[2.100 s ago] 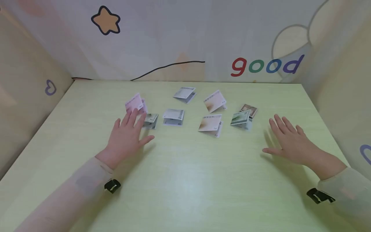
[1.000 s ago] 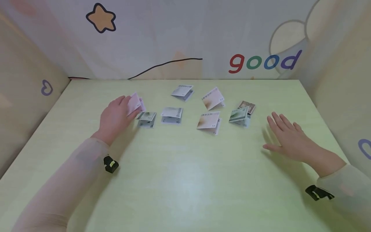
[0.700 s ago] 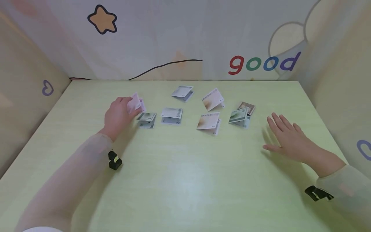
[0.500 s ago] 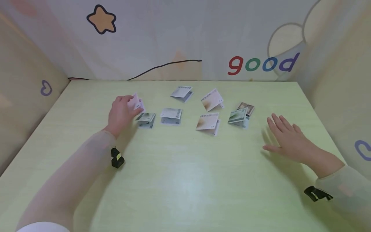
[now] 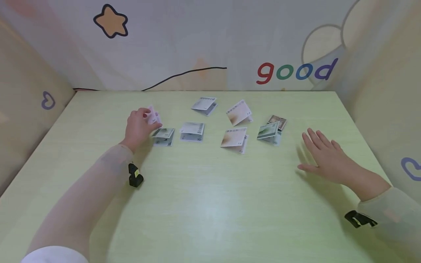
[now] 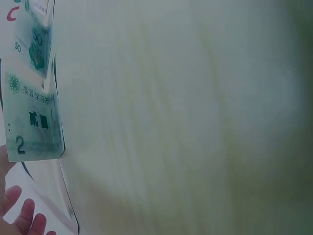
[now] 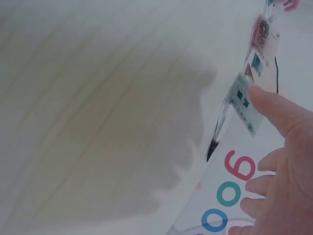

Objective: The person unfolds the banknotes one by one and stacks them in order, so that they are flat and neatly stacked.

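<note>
In the head view, several folded banknotes lie on the table. At the left, my left hand point(image 5: 139, 126) reaches around a pink banknote point(image 5: 154, 116), thumb and fingers apart on its near side; whether they touch it I cannot tell. Just in front of the thumb lies a green banknote point(image 5: 163, 137), marked 2 in the left wrist view, where the spread fingers point(image 6: 25, 215) show past it. My right hand point(image 5: 325, 157) hovers over the table at the right with its fingers spread, holding nothing. Nearest to it is another green banknote point(image 5: 269, 132) lying against a brown one point(image 5: 277, 122).
Two grey-violet banknotes lie centre-left, one nearer point(image 5: 192, 131) and one farther back point(image 5: 204, 105). Two brownish-pink banknotes lie right of them, one nearer point(image 5: 234, 138) and one behind point(image 5: 239, 112). A printed cloth wall point(image 5: 184, 40) closes the back of the pale table point(image 5: 210, 204).
My left hand has gone from spread flat over the left banknotes to beside the pink one, then shifted slightly right around it. My right hand stays almost still. The head view has shifted slightly.
</note>
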### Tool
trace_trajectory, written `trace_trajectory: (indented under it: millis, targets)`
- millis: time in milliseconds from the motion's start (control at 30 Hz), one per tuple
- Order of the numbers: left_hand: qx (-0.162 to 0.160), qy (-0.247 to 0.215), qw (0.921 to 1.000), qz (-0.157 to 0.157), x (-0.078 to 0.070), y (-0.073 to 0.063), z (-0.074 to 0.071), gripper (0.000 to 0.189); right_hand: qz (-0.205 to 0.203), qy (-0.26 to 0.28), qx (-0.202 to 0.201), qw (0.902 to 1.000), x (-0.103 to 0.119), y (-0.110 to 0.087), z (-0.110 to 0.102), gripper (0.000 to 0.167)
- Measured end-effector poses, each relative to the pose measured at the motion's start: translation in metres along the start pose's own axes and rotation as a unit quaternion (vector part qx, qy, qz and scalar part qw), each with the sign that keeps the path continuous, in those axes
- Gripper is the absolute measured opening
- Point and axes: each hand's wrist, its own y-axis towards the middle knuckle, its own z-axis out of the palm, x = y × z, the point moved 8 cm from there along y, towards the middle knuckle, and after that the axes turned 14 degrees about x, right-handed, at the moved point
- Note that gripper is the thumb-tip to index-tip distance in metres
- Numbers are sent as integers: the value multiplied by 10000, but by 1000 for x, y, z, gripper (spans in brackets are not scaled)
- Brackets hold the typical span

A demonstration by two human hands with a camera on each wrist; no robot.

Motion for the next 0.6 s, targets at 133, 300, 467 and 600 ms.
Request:
trace_trajectory:
  millis: [133, 300, 467, 600]
  targets:
    - [-31, -96, 9999, 45, 5, 2, -2, 52, -1, -9, -14, 10000, 0, -1, 0, 96]
    - [-439, -378, 9983, 79, 10, -1, -12, 32, -13, -9, -15, 10000, 0, -1, 0, 96]
    - [-1201, -349, 9919, 229, 10, -8, -30, 26, -58, -12, -29, 10000, 1, -1, -1, 96]
    - [-1505, -525, 9870, 179, 17, -15, -43, 28, -97, -15, -29, 9999, 1, 0, -2, 96]
